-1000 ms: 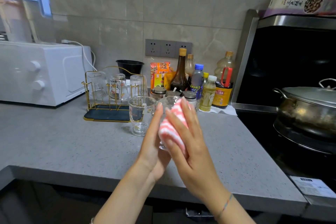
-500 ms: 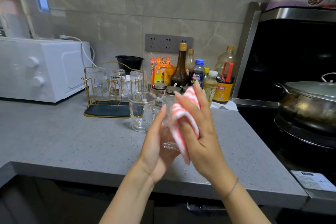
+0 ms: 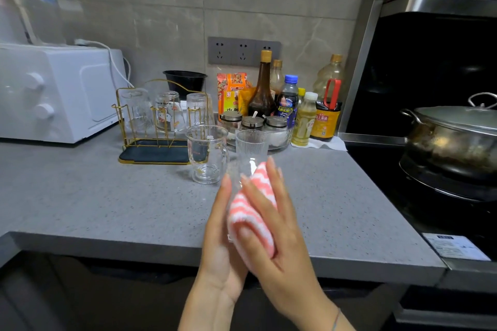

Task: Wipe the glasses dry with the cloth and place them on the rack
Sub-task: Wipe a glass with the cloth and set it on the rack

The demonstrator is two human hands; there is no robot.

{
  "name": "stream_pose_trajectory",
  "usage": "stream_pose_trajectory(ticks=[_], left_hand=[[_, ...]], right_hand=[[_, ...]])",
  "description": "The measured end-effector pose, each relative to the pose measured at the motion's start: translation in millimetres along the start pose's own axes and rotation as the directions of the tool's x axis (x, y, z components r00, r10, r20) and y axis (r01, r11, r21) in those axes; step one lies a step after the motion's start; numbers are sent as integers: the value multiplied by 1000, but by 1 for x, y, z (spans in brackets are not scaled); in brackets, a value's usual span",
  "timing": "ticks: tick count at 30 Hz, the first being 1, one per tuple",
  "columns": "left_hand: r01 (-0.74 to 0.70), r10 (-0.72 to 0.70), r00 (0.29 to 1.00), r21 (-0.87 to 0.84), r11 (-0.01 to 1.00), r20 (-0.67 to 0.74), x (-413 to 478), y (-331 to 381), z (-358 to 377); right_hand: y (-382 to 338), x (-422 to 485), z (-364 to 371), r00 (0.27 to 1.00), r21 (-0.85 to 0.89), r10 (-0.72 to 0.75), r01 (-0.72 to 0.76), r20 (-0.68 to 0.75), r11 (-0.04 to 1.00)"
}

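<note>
The left hand (image 3: pixel 222 228) lies with straight fingers along one side of a ribbed glass (image 3: pixel 251 148), held upright above the grey worktop (image 3: pixel 94 196). The right hand (image 3: pixel 277 231), fingers spread and nearly straight, presses a pink-and-white striped cloth (image 3: pixel 252 212) against the glass's other side. Just beside them stands a clear mug (image 3: pixel 207 158), in front of the gold wire rack (image 3: pixel 150 142) bearing three upturned glasses.
</note>
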State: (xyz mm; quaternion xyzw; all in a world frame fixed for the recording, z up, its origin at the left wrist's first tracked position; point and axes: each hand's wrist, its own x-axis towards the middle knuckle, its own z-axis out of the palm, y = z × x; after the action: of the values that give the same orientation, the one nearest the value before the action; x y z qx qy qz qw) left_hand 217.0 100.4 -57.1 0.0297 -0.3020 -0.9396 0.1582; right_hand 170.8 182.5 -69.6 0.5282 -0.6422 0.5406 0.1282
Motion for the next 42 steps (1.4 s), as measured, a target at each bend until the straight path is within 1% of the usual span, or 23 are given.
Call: stream_pose_trajectory(ticks=[2, 4, 6, 9, 11, 13, 15, 17, 18, 22, 24, 26, 29, 31, 33, 35, 37, 39, 42], left_hand=[[17, -17, 999, 2, 1000, 29, 1, 5, 0], [-6, 5, 1000, -3, 1000, -9, 3, 7, -1], [-34, 34, 999, 11, 999, -34, 3, 9, 0], [-43, 41, 999, 88, 995, 18, 0, 9, 1], [-67, 64, 998, 113, 991, 28, -1, 8, -2], [-72, 67, 997, 114, 991, 41, -4, 10, -2], [-47, 42, 998, 112, 993, 48, -5, 11, -2], [-45, 40, 998, 88, 995, 54, -6, 9, -2], [-49, 45, 998, 77, 996, 46, -6, 7, -2], [-100, 99, 995, 21, 995, 28, -7, 2, 0], [-110, 111, 994, -9, 994, 22, -5, -1, 0], [-111, 111, 994, -4, 994, -9, -2, 0, 2], [-54, 52, 998, -41, 998, -41, 3, 5, 1], [-41, 41, 998, 2, 999, -42, 4, 6, 0], [-73, 77, 995, 57, 996, -57, 6, 5, 0], [-87, 94, 994, 102, 991, -64, 7, 6, -2], [-82, 81, 997, 132, 988, 9, 5, 8, -2], [-92, 81, 995, 206, 974, 59, 1, 7, -1], [-190, 172, 981, 281, 941, 85, 2, 2, 0]], right_hand=[[-1, -9, 6, 999, -56, -34, 34, 7, 998], [-1, -13, 10, 997, -110, -81, 80, -6, 991], [-2, -9, 9, 995, -148, -97, 94, -10, 984], [-6, 4, 2, 996, -144, -85, 85, 9, 986], [-7, 14, -3, 996, -131, -84, 83, -1, 988], [-7, 26, -9, 999, -56, -46, 45, -14, 997], [-7, 38, -15, 1000, 77, 20, -18, -22, 997], [-5, 45, -18, 996, 205, 90, -83, -26, 975], [-4, 46, -18, 993, 243, 112, -103, -24, 965], [-5, 36, -11, 996, 266, 85, -77, -20, 961], [-5, 27, -6, 998, 228, 59, -53, -18, 972], [-5, 17, -1, 999, 162, 39, -38, 2, 986], [-7, 1, 6, 999, 54, 5, -7, 35, 999], [-10, -2, 6, 999, -8, -4, 4, 33, 1000], [-11, -1, 4, 1000, -68, -13, 14, 16, 998], [-10, 1, 3, 998, -158, -61, 61, 8, 986], [-10, 5, 1, 994, -221, -109, 106, 0, 970], [-11, 12, -3, 993, -224, -112, 104, -22, 969], [-12, 25, -11, 996, -166, -83, 75, -42, 983]])
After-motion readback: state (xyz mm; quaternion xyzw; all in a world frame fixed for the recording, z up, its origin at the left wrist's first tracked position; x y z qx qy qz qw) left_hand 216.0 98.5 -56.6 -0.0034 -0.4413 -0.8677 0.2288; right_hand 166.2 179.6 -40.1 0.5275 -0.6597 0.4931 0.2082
